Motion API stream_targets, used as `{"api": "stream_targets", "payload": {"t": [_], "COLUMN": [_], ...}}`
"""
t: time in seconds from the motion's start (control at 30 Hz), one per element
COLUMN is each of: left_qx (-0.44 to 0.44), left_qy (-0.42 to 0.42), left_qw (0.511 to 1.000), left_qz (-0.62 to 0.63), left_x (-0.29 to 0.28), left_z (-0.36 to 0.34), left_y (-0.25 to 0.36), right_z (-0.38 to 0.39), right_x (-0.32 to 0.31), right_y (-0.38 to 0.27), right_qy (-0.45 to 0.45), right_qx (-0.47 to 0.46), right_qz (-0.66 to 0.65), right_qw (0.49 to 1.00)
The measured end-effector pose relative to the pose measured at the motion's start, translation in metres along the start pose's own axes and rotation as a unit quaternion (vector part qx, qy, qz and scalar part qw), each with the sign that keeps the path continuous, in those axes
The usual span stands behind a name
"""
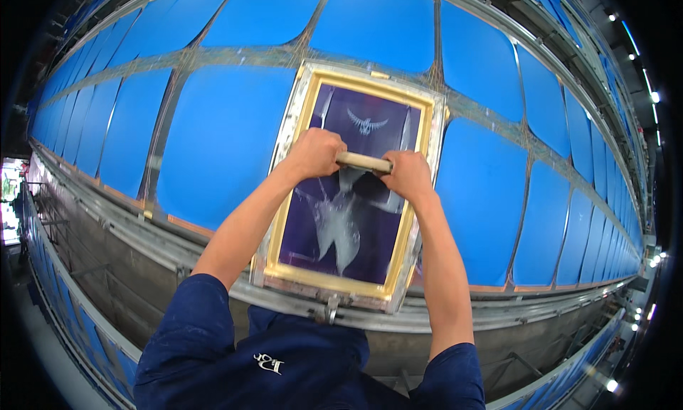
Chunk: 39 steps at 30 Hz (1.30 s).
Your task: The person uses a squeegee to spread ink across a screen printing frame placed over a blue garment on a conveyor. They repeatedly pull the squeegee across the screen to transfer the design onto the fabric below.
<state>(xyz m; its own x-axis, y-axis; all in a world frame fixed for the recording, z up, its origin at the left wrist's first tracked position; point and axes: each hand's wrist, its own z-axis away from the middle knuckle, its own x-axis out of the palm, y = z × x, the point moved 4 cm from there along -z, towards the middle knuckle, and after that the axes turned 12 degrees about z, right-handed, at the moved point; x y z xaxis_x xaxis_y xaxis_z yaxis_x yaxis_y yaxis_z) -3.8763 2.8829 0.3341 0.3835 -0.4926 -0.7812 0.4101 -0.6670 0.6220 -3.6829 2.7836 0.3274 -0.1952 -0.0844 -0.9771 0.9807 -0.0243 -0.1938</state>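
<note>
Both my hands grip a wooden-handled squeegee (pixel 364 161) laid across a screen-printing frame. My left hand (pixel 318 152) is closed round its left end, and my right hand (pixel 408 175) round its right end. The printing frame (pixel 334 276) has a yellow-taped inner border and a pale outer edge. Its dark purple mesh (pixel 299 228) shows a pale bird-like design (pixel 366 122) above the squeegee. Below the squeegee lies a larger whitish figure (pixel 338 225), with smears of light ink around it. The squeegee's blade is mostly hidden beneath the handle and my hands.
Under the frame runs a long table with rows of blue panels (pixel 220 139), split by grey strips. A metal rail (pixel 228 285) follows the near edge, and a clamp-like fitting (pixel 331 308) sits at the frame's near side. Another rail (pixel 491 15) lines the far edge.
</note>
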Motion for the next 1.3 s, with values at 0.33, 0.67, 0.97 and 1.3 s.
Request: {"api": "stream_targets", "payload": {"t": [0.33,0.67,0.97,1.3], "left_qx": [0.051,0.049,0.078,0.075], "left_qy": [0.021,-0.074,-0.009,0.011], "left_qw": [0.998,0.993,0.991,0.997], "left_qz": [-0.013,-0.082,-0.108,-0.034], "left_x": [0.043,-0.009,-0.045,-0.015], "left_z": [0.196,0.037,-0.164,-0.079], "left_y": [0.101,0.042,-0.066,-0.034], "right_z": [0.203,0.05,-0.157,-0.073], "right_x": [0.029,-0.018,-0.046,-0.017], "right_y": [-0.099,-0.022,0.086,0.042], "right_qy": [0.028,-0.022,-0.058,-0.039], "right_qx": [-0.026,-0.027,0.038,0.032], "right_qz": [-0.01,0.015,0.032,0.01], "right_qw": [0.999,0.999,0.997,0.999]}}
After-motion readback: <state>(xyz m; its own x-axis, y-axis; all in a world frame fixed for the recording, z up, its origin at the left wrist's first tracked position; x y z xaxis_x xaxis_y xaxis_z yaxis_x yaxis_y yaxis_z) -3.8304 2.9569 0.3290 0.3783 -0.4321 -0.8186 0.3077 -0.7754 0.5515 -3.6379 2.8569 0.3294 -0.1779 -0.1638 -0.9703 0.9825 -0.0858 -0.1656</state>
